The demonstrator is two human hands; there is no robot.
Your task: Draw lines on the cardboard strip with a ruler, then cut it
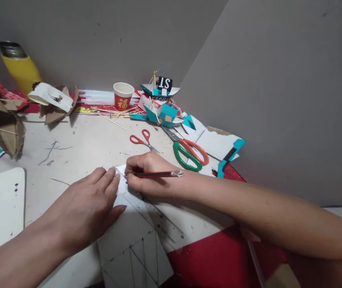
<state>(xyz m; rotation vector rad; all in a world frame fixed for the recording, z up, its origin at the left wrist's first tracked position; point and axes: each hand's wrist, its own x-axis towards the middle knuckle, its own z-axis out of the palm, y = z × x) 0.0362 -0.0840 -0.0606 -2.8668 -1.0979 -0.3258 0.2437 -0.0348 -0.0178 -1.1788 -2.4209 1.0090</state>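
My right hand (149,166) is closed round a dark pencil (165,174) with red stripes and a silvery end. Its tip is hidden behind my fingers, close to the upper part of a white card (137,248). Dark straight and slanting lines run across that card. My left hand (88,202) lies on the card's upper left edge, fingers stretched out and flat, just left of my right hand. A clear strip (169,224), perhaps a ruler, lies slantwise beside the card, partly under my right hand.
Small red scissors (141,140) and larger green-and-orange scissors (189,152) lie beyond my right hand. Behind stand a paper cup (123,98), thin sticks (117,112) and teal card boats (165,114). Cardboard pieces (3,124), a yellow bottle (23,72) and a white board (3,208) are left.
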